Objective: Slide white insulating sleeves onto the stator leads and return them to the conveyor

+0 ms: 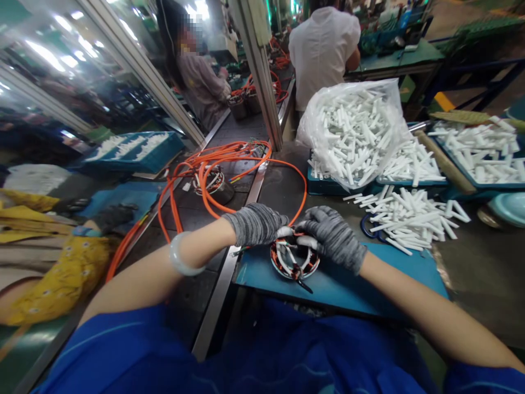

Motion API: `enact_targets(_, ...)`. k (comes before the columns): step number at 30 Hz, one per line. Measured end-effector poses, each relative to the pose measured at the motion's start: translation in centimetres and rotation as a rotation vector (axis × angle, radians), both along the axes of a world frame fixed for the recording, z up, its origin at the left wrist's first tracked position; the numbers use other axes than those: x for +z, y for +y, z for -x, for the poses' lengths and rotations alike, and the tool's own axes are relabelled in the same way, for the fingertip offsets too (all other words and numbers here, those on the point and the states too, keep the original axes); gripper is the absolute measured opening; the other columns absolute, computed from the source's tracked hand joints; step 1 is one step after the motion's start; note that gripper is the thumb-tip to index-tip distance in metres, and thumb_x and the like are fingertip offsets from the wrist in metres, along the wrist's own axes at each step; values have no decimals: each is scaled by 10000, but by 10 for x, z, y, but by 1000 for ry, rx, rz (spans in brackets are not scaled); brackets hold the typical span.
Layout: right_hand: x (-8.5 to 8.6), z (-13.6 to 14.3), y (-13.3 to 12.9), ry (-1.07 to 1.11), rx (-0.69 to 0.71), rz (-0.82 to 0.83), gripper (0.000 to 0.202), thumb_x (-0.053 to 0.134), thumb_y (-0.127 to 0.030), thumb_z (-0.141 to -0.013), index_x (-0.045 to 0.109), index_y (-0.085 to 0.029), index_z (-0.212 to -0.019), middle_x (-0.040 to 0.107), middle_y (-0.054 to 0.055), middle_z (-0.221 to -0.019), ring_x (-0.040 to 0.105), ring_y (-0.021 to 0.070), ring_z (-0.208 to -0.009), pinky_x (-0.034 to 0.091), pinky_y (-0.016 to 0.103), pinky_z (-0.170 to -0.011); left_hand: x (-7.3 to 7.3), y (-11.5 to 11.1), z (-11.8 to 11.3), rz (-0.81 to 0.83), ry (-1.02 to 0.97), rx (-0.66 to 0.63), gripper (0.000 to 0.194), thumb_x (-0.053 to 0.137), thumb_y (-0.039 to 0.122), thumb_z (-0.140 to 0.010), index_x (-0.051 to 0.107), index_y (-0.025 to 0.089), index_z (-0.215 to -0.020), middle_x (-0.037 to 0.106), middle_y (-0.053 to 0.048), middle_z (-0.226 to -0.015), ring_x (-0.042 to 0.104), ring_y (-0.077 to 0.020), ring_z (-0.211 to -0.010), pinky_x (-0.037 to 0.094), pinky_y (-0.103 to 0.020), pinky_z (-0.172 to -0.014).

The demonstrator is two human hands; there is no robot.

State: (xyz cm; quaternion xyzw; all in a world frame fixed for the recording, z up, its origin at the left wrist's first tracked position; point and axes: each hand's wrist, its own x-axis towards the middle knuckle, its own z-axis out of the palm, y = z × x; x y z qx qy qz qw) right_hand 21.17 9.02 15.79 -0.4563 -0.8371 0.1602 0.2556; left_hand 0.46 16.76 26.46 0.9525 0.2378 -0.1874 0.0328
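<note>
A motor stator (294,267), a ring with white wrapping, orange-red and black windings and a short black lead, sits on a blue mat (369,284) in front of me. My left hand (260,223), in a grey striped glove, is closed in a pinch at the stator's far rim, on wires there. From the other side my right hand (332,235), gloved alike, bends its fingers round the same rim, also pinching at the wires. An orange cable (305,186) loops down to between both hands. The exact strands in the fingertips are hidden.
Coiled orange cables (200,164) lie over another stator (215,186) on the line to my left. White tubes (414,219) are heaped at right, by a full plastic bag (353,131) and blue trays (484,180). A metal post (260,76) stands ahead. Co-workers are left and ahead.
</note>
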Motion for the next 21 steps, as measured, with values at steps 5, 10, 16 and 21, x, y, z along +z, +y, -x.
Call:
enact_targets(5,2,-11,-10,280,4,45,494,395,-528,-1068,724,-178,-955,659,77,-903,568,206,-867,450,356,-836,-1,2,-21,4,121,-112,331,480,409,-1059,703,165,-1059,748,-83,-850,697,-212,-721,379,-266,-573)
enact_targets(10,3,-7,-11,343,-21,36,488,449,-559,-1045,751,-193,-930,676,87,-906,577,215,-865,457,368,-825,-6,-5,-41,12,172,-233,327,526,458,-1037,668,169,-1095,757,-85,-882,721,-233,-753,361,-275,-527)
enact_targets(16,-3,-10,-15,407,-71,122,406,532,-553,-1007,771,-238,-914,680,70,-898,596,224,-880,471,374,-849,-5,-12,-34,-19,62,-150,228,590,393,-1005,649,175,-1041,748,-60,-866,716,-227,-741,389,-262,-535)
enact_targets(21,-4,-13,-20,536,-68,239,328,565,-486,-1001,750,-215,-1013,673,52,-938,626,198,-868,488,350,-858,-10,-4,-23,11,26,-117,227,582,399,-998,658,186,-1021,738,-51,-838,707,-203,-736,446,-247,-618)
